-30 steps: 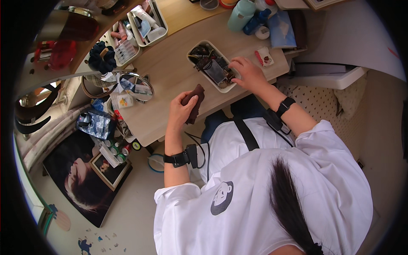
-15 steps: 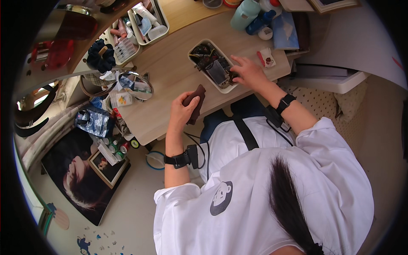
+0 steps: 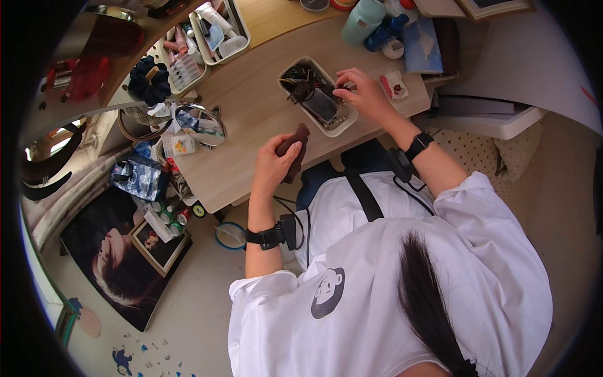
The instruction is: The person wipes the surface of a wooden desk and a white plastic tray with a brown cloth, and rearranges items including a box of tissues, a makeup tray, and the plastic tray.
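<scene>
My left hand [image 3: 274, 164] is closed around a soft, dark brown folded cloth [image 3: 296, 154] just over the front edge of the desk. A cream oblong bin [image 3: 342, 127] stands on the desk to the right of it, filled with dark small items and a grey rectangular piece [image 3: 323, 105]. Over the bin's right rim, my right hand [image 3: 367, 97] has its thumb and fingertips drawn together. Something small and dark shows at those fingertips, too small to name.
A small white packet [image 3: 394, 85] lies right of the bin. Behind it stand a teal bottle [image 3: 362, 22] and a blue bottle [image 3: 384, 34]. A round mirror [image 3: 204, 125] is at the desk's left, below trays of cosmetics [image 3: 220, 34].
My right hand has drawn up and back from inside the bin, its spread fingers now pinched together. The bin's dark contents have shifted. My left hand moved slightly right with the cloth.
</scene>
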The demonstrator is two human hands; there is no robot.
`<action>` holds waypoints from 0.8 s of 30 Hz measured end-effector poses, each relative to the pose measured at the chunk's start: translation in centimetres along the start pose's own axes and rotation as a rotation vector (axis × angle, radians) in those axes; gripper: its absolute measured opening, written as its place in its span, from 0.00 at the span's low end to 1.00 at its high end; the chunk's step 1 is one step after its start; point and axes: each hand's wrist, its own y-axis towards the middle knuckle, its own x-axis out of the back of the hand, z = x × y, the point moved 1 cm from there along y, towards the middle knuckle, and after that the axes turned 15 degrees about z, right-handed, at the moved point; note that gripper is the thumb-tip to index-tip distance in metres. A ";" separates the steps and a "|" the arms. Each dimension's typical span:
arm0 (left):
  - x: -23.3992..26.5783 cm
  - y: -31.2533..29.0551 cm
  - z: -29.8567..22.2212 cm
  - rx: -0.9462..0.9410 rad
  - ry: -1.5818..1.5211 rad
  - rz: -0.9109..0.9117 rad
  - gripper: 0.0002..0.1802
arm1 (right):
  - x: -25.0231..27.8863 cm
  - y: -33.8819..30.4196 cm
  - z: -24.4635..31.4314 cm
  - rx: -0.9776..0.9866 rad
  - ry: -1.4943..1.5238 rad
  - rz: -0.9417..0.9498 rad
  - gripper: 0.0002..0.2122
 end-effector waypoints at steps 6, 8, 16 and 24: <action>-1.5 0.2 -1.2 -0.019 0.133 -0.010 0.17 | -1.7 1.3 -1.1 0.100 -0.035 -0.065 0.16; -2.0 0.2 -1.3 -0.005 0.116 -0.007 0.16 | -2.0 0.8 -1.4 0.026 0.085 -0.183 0.17; -7.3 3.1 -3.2 -0.327 0.539 -0.119 0.15 | -2.5 -2.5 -5.7 -0.211 0.045 0.078 0.13; -10.1 5.9 -2.0 -0.321 1.334 -0.119 0.08 | -2.4 -2.7 -4.0 -0.199 -0.118 0.005 0.11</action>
